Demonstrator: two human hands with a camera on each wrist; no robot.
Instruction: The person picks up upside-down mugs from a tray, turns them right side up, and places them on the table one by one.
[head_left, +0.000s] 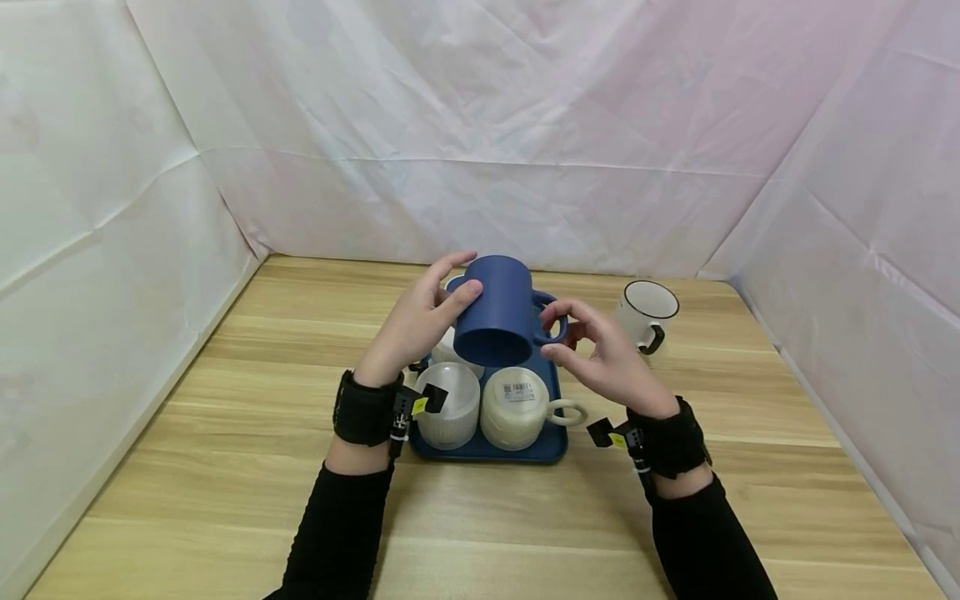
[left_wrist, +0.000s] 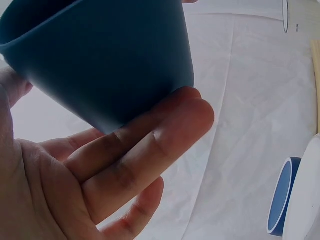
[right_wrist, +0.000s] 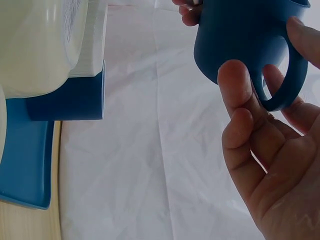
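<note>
wooden table (head_left: 225, 467), white sheet walls (head_left: 525, 125)

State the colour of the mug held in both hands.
Dark blue: the mug shows best in the head view, above the blue tray.

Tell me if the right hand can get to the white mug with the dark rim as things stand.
Probably yes. The white mug stands alone on the table, just beyond the right hand, with nothing between them. But that hand now pinches the handle of the blue mug, so it would have to let go first.
</note>
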